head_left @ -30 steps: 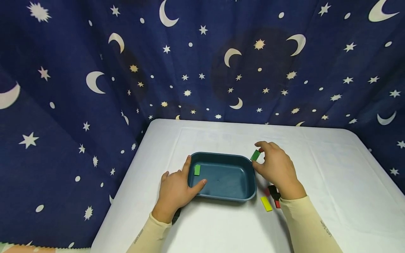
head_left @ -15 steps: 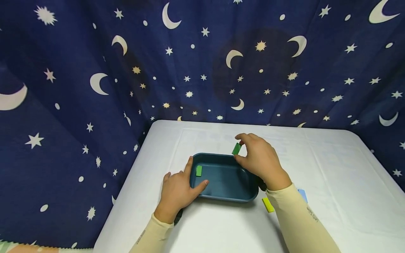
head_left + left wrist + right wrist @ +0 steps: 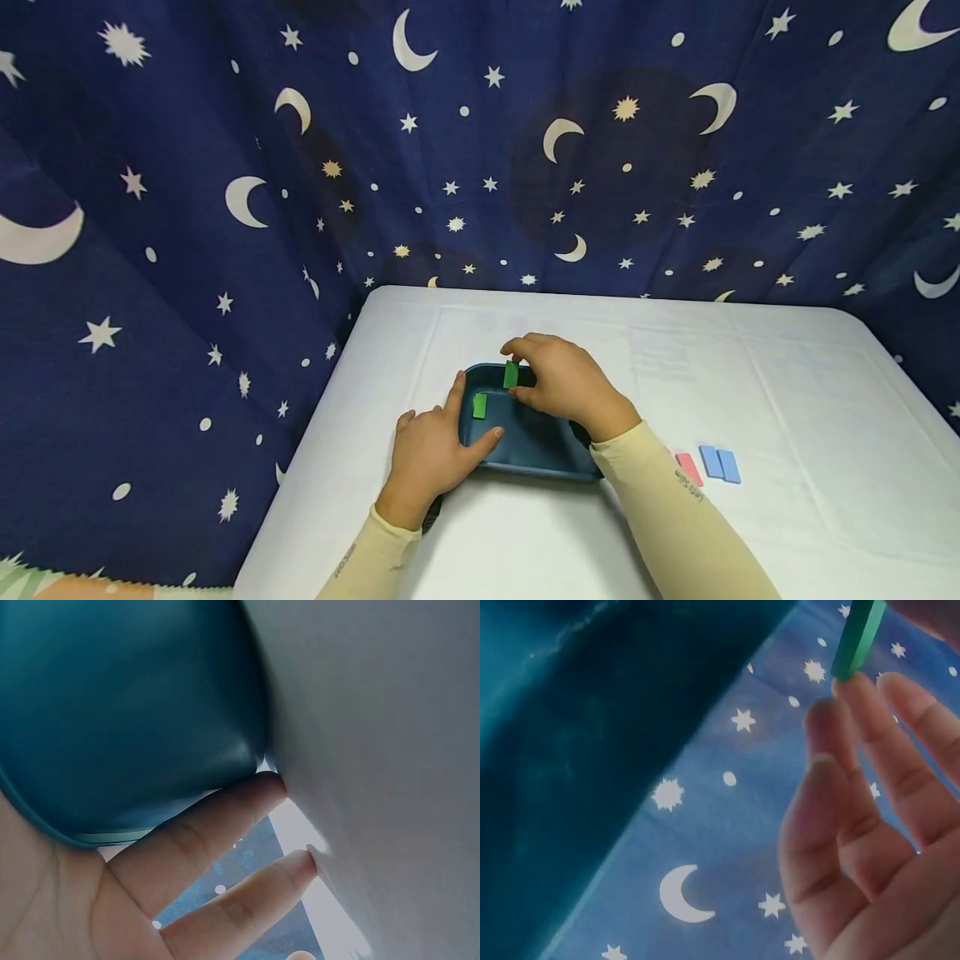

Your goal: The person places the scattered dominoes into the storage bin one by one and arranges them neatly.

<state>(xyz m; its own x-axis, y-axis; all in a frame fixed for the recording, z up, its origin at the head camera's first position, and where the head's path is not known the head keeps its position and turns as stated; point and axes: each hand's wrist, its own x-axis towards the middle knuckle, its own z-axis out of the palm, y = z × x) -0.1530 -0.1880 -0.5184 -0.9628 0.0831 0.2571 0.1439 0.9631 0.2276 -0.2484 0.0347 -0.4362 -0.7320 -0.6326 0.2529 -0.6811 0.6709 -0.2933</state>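
The right hand's grip [image 3: 566, 383] pinches a small green rectangular block [image 3: 511, 374] between thumb and fingertips, parted only by the block, over the far side of a teal plastic tray [image 3: 536, 442]. The left hand [image 3: 431, 462], fingers extended, steadies the tray's left end on the white-covered table [image 3: 757, 400]. Best to lower the block past the rim before releasing, clear of the other green block [image 3: 479, 406] inside. Its height is unclear; the right hand hides the tray's right part, and the right-wrist view crops the held block.

A small green block [image 3: 511, 374] is held over a rectangular teal tray [image 3: 528, 442], where another green block [image 3: 480, 406] lies.
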